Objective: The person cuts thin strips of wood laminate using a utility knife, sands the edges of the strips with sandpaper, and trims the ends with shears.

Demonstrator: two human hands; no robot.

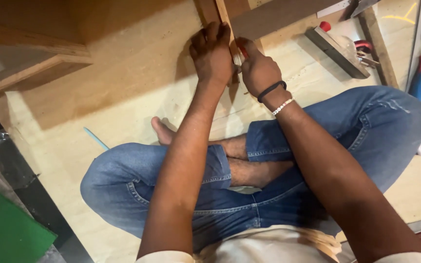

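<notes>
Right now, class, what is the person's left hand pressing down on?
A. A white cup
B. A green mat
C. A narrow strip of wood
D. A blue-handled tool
C: the left hand lies flat over the narrow strip of wood on the floor, with the right hand closed beside it.

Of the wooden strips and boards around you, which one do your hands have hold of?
The narrow pale wooden strip running upward at top centre. The left hand presses on it and the right hand works beside it; the broad wooden board at left lies untouched.
</notes>
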